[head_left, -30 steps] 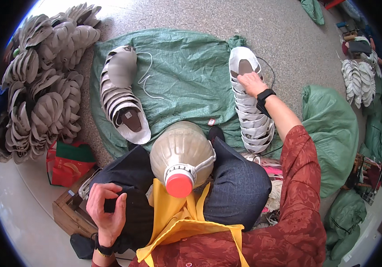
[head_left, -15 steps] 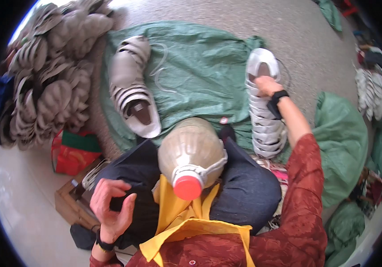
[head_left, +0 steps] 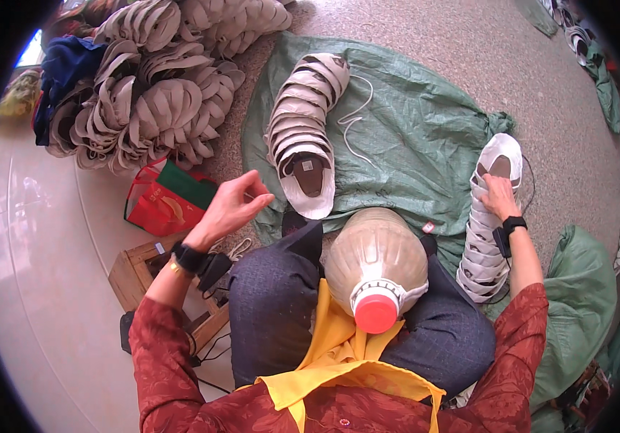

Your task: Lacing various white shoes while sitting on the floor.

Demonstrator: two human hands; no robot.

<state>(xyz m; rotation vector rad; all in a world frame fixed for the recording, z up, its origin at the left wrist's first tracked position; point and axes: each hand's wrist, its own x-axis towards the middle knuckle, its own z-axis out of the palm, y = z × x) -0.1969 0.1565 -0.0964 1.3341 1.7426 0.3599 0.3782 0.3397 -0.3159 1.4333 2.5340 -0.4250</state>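
Note:
My right hand (head_left: 499, 196) grips the far white shoe upper (head_left: 505, 153), its fingers down in the opening over the brown inside. That upper tops a row of nested white uppers (head_left: 483, 260) at the right edge of the green sheet (head_left: 404, 123). My left hand (head_left: 236, 206) hangs in the air left of a second row of nested uppers (head_left: 299, 108). Its thumb and fingers are bent with a small gap between them, and I see nothing held. The nearest upper (head_left: 311, 195) of that row shows a brown insole and a pale label.
A large plastic bottle (head_left: 376, 252) with a red cap stands between my legs. Grey shoe uppers (head_left: 158, 94) pile up at far left. Nearer are a red and green bag (head_left: 162, 202) and a wooden stool (head_left: 133, 270). A green sack (head_left: 577, 303) lies at right.
The view has swung left, shifting the scene to the right. My left hand has moved forward from beside my knee toward the left row. My right hand stays at the far right upper.

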